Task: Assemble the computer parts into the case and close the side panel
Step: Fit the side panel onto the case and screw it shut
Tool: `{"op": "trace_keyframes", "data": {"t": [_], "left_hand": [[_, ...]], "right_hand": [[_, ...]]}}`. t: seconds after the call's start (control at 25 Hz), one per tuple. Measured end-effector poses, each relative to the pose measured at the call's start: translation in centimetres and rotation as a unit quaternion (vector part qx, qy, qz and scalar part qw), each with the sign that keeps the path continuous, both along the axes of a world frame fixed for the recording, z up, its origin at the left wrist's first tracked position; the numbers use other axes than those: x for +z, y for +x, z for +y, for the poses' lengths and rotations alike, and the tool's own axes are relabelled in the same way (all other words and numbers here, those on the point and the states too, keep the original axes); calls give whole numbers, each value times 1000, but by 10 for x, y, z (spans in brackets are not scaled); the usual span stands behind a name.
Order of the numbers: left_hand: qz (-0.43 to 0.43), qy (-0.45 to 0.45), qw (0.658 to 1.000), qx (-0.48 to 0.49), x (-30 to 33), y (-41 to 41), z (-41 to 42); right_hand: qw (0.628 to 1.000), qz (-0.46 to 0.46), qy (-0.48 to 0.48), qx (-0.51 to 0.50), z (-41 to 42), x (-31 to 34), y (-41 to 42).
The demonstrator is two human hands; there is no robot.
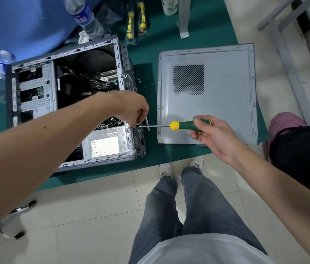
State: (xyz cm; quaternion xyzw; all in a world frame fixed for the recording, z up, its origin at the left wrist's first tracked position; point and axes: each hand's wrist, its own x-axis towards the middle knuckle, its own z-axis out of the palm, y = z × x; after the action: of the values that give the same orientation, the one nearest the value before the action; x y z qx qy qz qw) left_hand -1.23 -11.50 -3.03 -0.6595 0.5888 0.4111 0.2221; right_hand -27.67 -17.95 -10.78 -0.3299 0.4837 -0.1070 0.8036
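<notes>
Right hand (210,133) grips screwdriver (188,125) handle, shaft level so tip meets case (125,60) rear by power supply (108,143); left hand (133,111) pinches near tip, probably steadying a screw; side panel (207,96) lies flat beside case, still off.

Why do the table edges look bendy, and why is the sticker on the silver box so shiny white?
In the head view, the wide-angle lens bows the table edge and stretches the arms; glare washes out the label on the power supply; the water bottle at the left border looks smeared and soft.
</notes>
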Motion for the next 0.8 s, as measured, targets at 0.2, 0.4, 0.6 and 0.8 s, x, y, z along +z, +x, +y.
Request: {"op": "trace_keyframes", "data": {"t": [0.2, 0.4, 0.6, 0.8], "left_hand": [[12, -22, 999, 19, 0, 4, 10], [109, -194, 929, 295, 0, 12, 43], [-135, -320, 793, 501, -30, -14, 119], [-209, -209, 763, 575, -55, -34, 133]], "right_hand": [[999, -7, -12, 46, -6, 5, -4], [996, 11, -44, 77, -12, 3, 0], [978, 82, -109, 159, -18, 5, 11], [981, 48, -101, 156, -27, 12, 18]]}}
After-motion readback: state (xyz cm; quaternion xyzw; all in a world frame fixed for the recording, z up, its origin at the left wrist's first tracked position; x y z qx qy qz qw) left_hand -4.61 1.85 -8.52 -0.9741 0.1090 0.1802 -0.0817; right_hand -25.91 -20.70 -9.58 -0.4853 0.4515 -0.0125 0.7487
